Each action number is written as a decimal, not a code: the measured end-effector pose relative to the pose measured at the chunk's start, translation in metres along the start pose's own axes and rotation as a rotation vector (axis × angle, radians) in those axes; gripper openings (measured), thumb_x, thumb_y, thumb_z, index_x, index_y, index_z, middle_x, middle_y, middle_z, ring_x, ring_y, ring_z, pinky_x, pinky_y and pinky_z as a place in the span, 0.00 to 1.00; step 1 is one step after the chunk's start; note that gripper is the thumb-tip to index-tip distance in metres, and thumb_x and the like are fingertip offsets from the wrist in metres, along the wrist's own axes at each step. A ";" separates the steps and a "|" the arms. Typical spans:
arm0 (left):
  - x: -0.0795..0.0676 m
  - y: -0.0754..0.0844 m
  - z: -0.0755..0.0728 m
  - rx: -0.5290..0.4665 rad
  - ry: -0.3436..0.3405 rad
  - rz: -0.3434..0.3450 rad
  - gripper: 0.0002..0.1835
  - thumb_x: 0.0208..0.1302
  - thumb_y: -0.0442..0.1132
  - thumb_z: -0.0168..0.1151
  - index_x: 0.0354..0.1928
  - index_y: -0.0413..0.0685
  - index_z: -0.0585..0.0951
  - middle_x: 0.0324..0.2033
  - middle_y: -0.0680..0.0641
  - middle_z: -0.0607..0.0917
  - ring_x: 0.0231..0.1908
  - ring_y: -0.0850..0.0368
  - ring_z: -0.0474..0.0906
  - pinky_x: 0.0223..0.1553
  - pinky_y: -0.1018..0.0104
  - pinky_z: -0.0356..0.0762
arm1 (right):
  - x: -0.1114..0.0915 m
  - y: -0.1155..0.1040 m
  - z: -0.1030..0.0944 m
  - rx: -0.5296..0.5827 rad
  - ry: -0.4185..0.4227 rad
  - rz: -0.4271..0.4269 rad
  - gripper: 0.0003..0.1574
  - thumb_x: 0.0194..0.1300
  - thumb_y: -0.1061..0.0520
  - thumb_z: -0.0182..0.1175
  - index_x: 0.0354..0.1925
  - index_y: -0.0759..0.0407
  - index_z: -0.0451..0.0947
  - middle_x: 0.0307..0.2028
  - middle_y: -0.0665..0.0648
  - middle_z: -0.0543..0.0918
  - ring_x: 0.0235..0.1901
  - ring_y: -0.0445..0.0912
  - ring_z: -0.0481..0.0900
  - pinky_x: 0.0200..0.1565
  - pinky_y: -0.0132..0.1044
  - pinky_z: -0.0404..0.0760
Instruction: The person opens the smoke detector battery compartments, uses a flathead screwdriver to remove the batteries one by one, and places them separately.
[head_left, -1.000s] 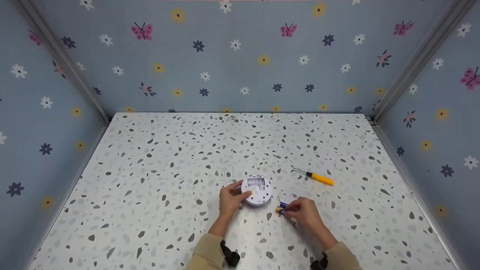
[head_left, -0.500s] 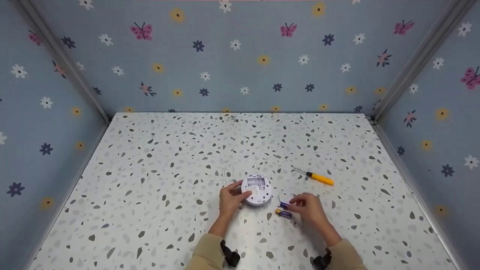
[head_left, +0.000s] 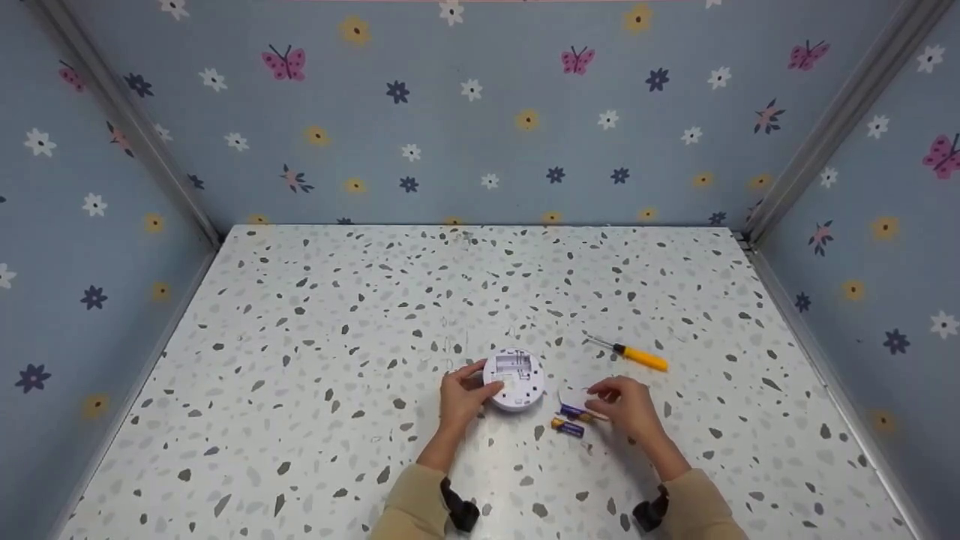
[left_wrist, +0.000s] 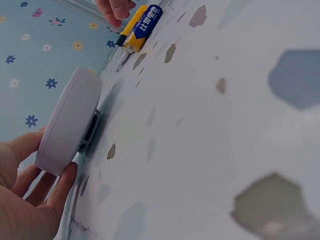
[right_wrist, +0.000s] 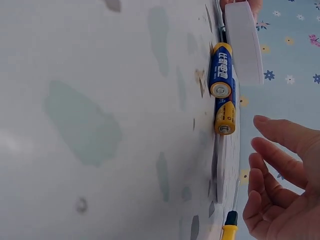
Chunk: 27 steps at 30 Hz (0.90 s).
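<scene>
My left hand (head_left: 459, 405) grips the left side of a round white device (head_left: 514, 397), thumb on its top face. An open battery compartment (head_left: 513, 364) with metal contacts shows in that face. In the left wrist view the device (left_wrist: 70, 120) tilts up from the surface. Two blue and yellow batteries lie to its right, the nearer battery (head_left: 568, 428) and the farther battery (head_left: 574, 412). My right hand (head_left: 628, 405) hovers just right of them, fingers loosely bent, thumb and forefinger apart. In the right wrist view that hand (right_wrist: 285, 180) holds nothing.
A screwdriver (head_left: 641, 357) with a yellow handle lies beyond the right hand, its tip pointing left. A thin white flat piece (right_wrist: 221, 172) lies beside the batteries. Patterned walls (head_left: 480, 112) enclose the speckled white table (head_left: 337, 450) at the back and sides.
My right hand has let go of the batteries and drawn back up and to the right, leaving both lying side by side. The left hand and the device have stayed still.
</scene>
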<state>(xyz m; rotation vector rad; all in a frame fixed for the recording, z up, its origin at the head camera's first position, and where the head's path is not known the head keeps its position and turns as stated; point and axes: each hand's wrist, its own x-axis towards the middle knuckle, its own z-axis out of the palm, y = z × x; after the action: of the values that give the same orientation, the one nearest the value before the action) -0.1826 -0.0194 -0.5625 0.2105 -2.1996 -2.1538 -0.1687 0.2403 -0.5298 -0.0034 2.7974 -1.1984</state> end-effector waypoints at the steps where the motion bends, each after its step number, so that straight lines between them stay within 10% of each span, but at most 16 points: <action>1: 0.000 0.000 0.000 0.008 -0.001 -0.007 0.24 0.42 0.30 0.70 0.47 0.35 0.78 0.37 0.38 0.81 0.34 0.50 0.78 0.27 0.74 0.74 | 0.001 0.001 0.000 -0.001 0.001 -0.002 0.09 0.48 0.60 0.67 0.33 0.57 0.81 0.27 0.50 0.77 0.29 0.44 0.71 0.29 0.34 0.71; 27: 0.009 0.009 0.000 0.130 -0.067 -0.044 0.24 0.45 0.29 0.66 0.49 0.38 0.77 0.38 0.43 0.79 0.35 0.54 0.76 0.33 0.69 0.75 | 0.010 0.015 -0.009 -0.052 -0.088 0.057 0.28 0.42 0.55 0.71 0.46 0.56 0.76 0.44 0.56 0.73 0.45 0.50 0.69 0.49 0.47 0.69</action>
<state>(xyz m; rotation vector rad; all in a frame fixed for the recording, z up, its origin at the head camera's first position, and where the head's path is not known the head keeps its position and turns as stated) -0.1923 -0.0200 -0.5537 0.1966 -2.3971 -2.0700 -0.1793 0.2570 -0.5352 0.0189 2.7322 -1.0855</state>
